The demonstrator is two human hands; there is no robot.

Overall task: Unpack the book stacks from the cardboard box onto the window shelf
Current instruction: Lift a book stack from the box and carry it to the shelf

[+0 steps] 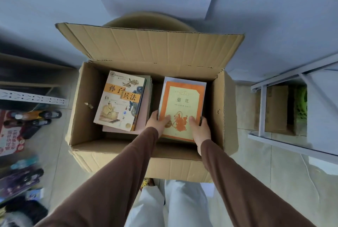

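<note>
Inside the open cardboard box point(87, 109), the left hand point(158, 122) and right hand point(200, 129) grip the right book stack point(182, 102) by its near corners.

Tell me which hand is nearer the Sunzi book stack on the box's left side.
Left. The left hand grips the orange book stack on its left edge, just beside the Sunzi book stack; the right hand holds the far edge.

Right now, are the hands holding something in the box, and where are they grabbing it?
Yes. The left hand and right hand grip the orange book stack by its near end, one at each side, thumbs on the cover.
</note>
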